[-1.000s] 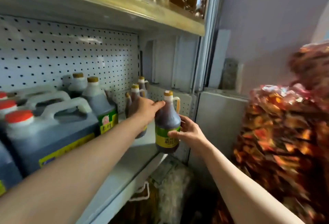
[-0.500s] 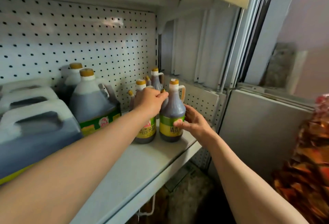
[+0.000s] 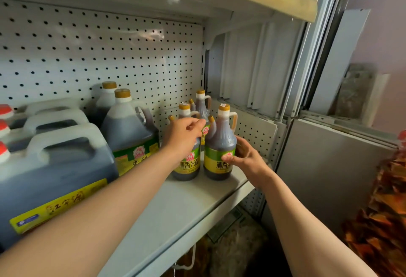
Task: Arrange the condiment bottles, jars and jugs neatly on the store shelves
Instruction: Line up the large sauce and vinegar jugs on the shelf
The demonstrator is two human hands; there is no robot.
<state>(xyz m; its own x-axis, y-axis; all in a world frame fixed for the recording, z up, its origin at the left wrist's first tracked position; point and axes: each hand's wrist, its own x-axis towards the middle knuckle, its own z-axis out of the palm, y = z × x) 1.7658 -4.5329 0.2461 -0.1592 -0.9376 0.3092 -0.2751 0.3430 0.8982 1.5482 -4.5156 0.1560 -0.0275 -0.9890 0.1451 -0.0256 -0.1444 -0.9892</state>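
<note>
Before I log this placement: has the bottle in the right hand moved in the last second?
Yes. The bottle went from hanging off the shelf edge to standing on it beside the other small bottle.

Right hand [image 3: 243,158] grips shelved vinegar bottle [image 3: 219,144].

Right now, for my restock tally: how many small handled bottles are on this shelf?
3. The front-right bottle is held by the right hand; the front-left bottle is behind the left hand; the back bottle is near the pegboard. Others may be hidden.
</note>
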